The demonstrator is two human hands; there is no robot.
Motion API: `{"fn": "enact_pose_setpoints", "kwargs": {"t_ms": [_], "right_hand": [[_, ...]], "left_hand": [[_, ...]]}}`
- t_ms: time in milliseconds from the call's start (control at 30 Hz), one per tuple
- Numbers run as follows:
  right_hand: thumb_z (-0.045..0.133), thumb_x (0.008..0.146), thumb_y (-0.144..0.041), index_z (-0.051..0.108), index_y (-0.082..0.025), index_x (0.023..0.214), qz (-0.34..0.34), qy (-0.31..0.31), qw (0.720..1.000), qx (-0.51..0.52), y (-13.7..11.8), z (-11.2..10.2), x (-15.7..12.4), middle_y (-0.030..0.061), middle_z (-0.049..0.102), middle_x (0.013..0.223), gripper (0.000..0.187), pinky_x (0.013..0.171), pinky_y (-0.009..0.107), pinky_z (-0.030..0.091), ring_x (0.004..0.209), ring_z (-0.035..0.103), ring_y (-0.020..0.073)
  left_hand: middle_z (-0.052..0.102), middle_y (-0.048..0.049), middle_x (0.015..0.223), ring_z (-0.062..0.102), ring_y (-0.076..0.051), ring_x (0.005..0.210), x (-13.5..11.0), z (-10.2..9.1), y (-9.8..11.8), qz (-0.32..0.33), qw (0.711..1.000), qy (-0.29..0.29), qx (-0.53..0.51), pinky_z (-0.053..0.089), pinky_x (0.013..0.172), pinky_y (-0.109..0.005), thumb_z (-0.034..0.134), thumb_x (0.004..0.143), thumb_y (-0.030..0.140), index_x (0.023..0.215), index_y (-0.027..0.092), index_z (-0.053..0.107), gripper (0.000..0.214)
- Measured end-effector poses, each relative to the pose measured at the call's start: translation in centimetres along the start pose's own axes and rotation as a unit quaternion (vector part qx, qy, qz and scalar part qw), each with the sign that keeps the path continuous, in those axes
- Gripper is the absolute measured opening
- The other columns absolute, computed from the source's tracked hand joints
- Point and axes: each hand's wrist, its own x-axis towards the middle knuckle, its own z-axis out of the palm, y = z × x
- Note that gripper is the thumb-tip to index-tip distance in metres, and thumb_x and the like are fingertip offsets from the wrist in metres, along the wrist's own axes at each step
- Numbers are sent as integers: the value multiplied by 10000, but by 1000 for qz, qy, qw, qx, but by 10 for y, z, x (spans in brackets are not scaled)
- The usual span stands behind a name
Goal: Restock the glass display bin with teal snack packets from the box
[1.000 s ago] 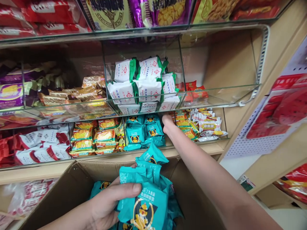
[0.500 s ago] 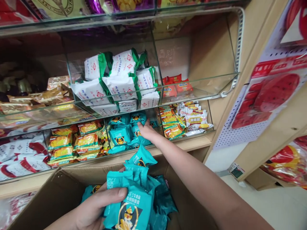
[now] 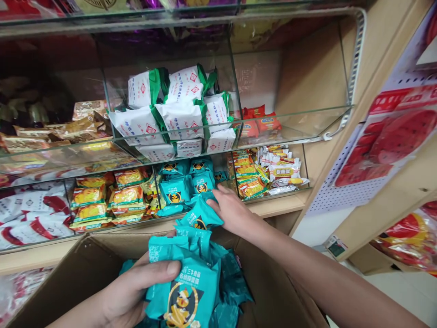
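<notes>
My left hand (image 3: 136, 284) is closed around a stack of teal snack packets (image 3: 186, 284), thumb on top, above an open cardboard box. Its fingers under the stack are mostly hidden. One more teal packet (image 3: 200, 216) sticks up at the far end of the stack. Beside that packet is my right hand (image 3: 234, 209), fingers stretched towards the shelf and apart, with nothing visible in them. Whether it touches the packet I cannot tell. Just beyond, similar teal packets (image 3: 175, 191) sit piled in a glass-divided shelf compartment.
The cardboard box (image 3: 78, 273) stands against the shelf front and holds more teal packets. Yellow packets (image 3: 90, 198) and small yellow-white snacks (image 3: 283, 171) fill neighbouring compartments. Above are white-green packets (image 3: 179, 120) behind a glass lip. A pegboard (image 3: 332, 191) hangs to the right.
My right hand has drawn back from the shelf compartment towards the packets in my left hand. A teal packet it covered on the shelf now shows. My left hand keeps its hold.
</notes>
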Motion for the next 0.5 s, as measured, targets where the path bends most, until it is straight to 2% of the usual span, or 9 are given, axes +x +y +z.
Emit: {"fn": "enact_pose_setpoints", "kwargs": {"t_ms": [67, 100, 133, 233, 300, 367, 500], "right_hand": [[410, 817, -304, 590, -127, 975, -4, 46, 998, 50, -4, -7, -12, 146, 532, 1146, 298, 952, 413, 284, 1133, 410, 266], [387, 829, -338, 585, -151, 985, 13, 49, 992, 117, -7, -10, -19, 121, 552, 1122, 314, 930, 401, 322, 1099, 446, 243], [348, 842, -387, 578, -175, 993, 42, 30, 978, 202, -10, -14, -26, 99, 575, 1085, 348, 880, 389, 378, 1039, 495, 224], [326, 829, -488, 560, -210, 1004, 119, -91, 899, 410, -18, -17, -46, 60, 615, 970, 403, 687, 334, 474, 848, 577, 191], [442, 794, -453, 561, -216, 984, 128, -121, 878, 446, -19, -15, -55, 38, 616, 939, 326, 678, 307, 470, 835, 573, 181], [520, 766, -396, 571, -213, 935, 139, -103, 877, 448, -18, -10, -60, 20, 619, 898, 255, 692, 294, 464, 815, 569, 167], [522, 762, -392, 571, -204, 903, 177, -61, 868, 461, -12, -4, -65, 25, 629, 854, 241, 649, 311, 481, 702, 581, 157]], "left_hand": [[682, -104, 811, 630, -276, 788, 2, -3, -1, 11, 1000, -17, 7, 468, 775, -405, 707, 579, 207, 966, 131, 624, 403], [681, -101, 821, 631, -268, 787, 3, -4, -2, 18, 999, -28, 11, 470, 776, -398, 704, 582, 206, 988, 132, 612, 423], [678, -99, 839, 630, -260, 792, 3, -5, -3, 27, 999, -39, 15, 468, 783, -393, 698, 591, 197, 1012, 134, 598, 438], [668, -92, 886, 627, -237, 805, 6, -4, -7, 56, 995, -81, 21, 462, 795, -384, 669, 622, 167, 1049, 144, 568, 439], [657, -81, 923, 622, -220, 820, 7, -2, -9, 73, 991, -107, 20, 456, 803, -375, 662, 626, 140, 1066, 162, 547, 456], [645, -68, 949, 616, -199, 827, 7, 0, -12, 78, 989, -122, 19, 450, 806, -355, 661, 624, 123, 1075, 181, 529, 473], [638, -63, 935, 609, -179, 808, 6, -1, -16, 74, 988, -130, 31, 452, 783, -331, 663, 626, 136, 1046, 177, 527, 443]]}}
